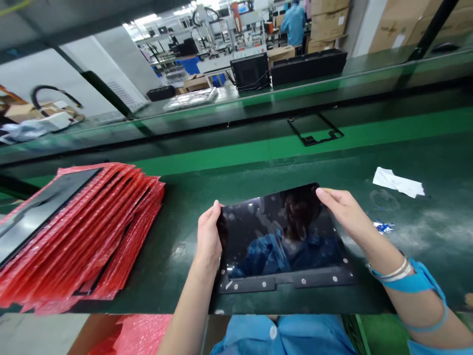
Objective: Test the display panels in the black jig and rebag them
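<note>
Between my two hands is a dark, glossy display panel (273,236), tilted so that it mirrors a blue-clothed figure. Its lower edge has a black strip with several round, light dots. My left hand (210,236) grips the panel's left edge, thumb on top near the upper corner. At the upper right corner my right hand (343,212) pinches the panel between thumb and fingers. A blue wrist strap (410,281) circles my right forearm. The underside of the panel and most of my fingertips are hidden.
To the left rises a stack of red bubble-wrap bags (99,222) with a dark panel (44,202) on top. A black frame (316,129) lies toward the back. White paper (399,182) and a blue scrap (383,227) lie right. Farther off stands a person in blue (294,24).
</note>
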`<act>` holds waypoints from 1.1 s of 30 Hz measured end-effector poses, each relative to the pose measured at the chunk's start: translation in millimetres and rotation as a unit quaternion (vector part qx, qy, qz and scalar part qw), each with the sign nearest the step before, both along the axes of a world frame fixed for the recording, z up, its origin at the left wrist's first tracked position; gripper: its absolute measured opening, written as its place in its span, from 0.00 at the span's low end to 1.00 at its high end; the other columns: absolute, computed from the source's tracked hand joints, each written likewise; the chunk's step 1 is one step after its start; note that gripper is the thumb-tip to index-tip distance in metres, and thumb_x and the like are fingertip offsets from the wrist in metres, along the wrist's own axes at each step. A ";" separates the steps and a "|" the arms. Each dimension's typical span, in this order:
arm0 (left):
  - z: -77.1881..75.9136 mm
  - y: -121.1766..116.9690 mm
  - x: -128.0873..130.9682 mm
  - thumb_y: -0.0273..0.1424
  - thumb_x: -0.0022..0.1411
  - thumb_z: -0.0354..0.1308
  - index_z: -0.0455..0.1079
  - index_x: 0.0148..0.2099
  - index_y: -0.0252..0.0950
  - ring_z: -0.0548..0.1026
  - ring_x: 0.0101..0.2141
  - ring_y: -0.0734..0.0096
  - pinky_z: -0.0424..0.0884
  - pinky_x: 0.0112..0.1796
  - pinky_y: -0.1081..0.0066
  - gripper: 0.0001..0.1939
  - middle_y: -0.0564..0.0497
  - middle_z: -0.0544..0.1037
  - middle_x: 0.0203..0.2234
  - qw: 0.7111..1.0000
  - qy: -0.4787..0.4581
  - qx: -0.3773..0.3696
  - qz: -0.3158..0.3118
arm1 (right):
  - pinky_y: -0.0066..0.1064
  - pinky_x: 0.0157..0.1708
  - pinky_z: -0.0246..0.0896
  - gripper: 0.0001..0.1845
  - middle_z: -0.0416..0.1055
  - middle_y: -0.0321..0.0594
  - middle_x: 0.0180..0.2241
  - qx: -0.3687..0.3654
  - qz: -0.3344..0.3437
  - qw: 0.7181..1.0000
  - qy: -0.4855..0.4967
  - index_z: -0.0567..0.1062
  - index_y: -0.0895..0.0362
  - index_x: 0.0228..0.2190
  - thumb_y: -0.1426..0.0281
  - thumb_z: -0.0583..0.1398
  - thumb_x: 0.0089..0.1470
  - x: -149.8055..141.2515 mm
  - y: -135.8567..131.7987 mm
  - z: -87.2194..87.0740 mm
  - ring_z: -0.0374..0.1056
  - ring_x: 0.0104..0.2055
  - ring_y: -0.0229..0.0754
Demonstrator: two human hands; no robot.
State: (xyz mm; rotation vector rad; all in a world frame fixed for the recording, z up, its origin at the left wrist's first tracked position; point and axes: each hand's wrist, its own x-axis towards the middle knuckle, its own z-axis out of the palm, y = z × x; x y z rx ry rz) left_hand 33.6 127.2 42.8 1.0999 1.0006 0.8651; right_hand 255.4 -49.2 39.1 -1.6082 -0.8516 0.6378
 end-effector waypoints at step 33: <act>-1.7 -16.6 -43.7 0.43 0.47 0.74 0.76 0.44 0.29 0.83 0.32 0.56 0.74 0.29 0.71 0.27 0.43 0.82 0.27 0.982 -0.051 -0.043 -0.179 | 0.28 0.20 0.68 0.34 0.73 0.48 0.28 -0.010 0.017 0.983 0.182 0.78 0.60 0.29 0.44 0.78 0.36 10.0 16.4 1.2 0.72 0.26 0.51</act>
